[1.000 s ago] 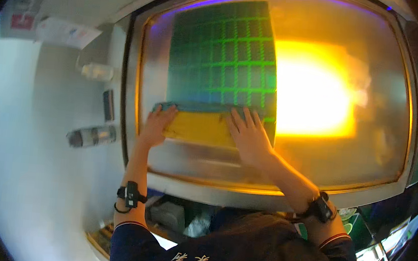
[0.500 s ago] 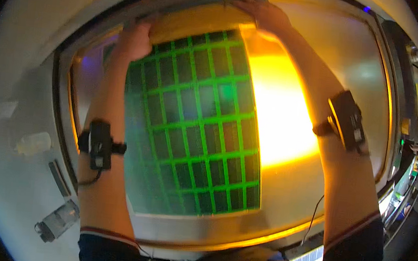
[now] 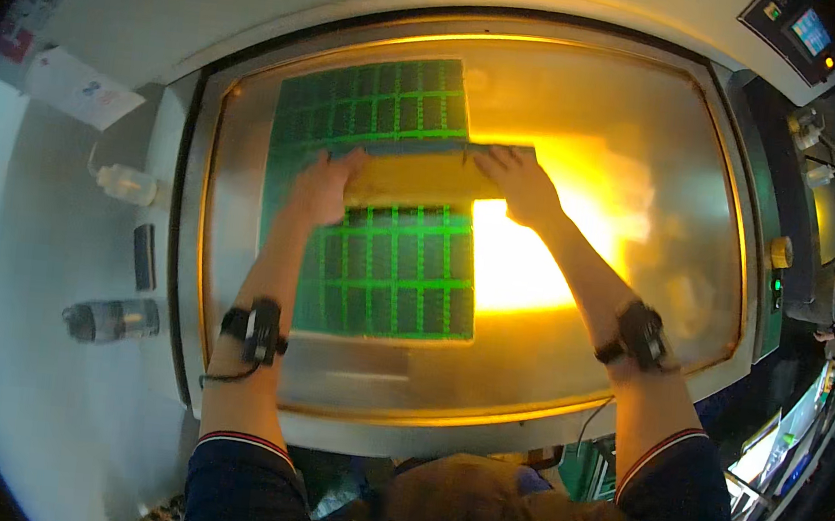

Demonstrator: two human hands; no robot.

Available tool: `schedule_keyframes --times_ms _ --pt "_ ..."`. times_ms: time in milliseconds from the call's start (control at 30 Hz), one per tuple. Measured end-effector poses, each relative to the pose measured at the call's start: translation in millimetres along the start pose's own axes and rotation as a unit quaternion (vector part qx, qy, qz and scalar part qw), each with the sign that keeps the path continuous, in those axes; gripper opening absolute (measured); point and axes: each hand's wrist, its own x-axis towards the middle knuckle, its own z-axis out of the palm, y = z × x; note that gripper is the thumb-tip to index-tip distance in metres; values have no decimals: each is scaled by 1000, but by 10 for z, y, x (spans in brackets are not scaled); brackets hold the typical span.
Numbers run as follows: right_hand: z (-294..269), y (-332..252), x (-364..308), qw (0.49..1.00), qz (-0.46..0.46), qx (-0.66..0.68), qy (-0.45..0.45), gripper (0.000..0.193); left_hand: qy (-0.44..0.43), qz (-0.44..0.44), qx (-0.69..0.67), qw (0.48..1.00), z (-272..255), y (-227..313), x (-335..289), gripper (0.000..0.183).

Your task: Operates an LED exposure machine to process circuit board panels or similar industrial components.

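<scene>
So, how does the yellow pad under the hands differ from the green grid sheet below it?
The yellow pad is plain; the green grid sheet is ruled into many small cells. The pad is a narrow strip lying crosswise, while the sheet is far larger. Both hands, left hand and right hand, press the pad, not the sheet. Both lie flat on the glowing glass.

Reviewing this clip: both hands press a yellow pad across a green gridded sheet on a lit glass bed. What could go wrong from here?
1. The green gridded sheet lies loose on the glass bed; pressure from the left hand and right hand on the yellow pad might skew it.
2. The bright glow beside the sheet may hide smears or dust.
3. The wrist device hangs above the glass and could touch it.
</scene>
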Motion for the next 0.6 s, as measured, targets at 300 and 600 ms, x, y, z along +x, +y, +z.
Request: schedule_keyframes --times_ms 300,600 --pt "-659 -936 -3333 963 -116 212 -123 73 -125 57 -33 990 878 1773 -3224 84" --pt "-189 3382 -5459 912 402 -69 39 69 -34 -281 -321 904 1674 3365 -4899 87"
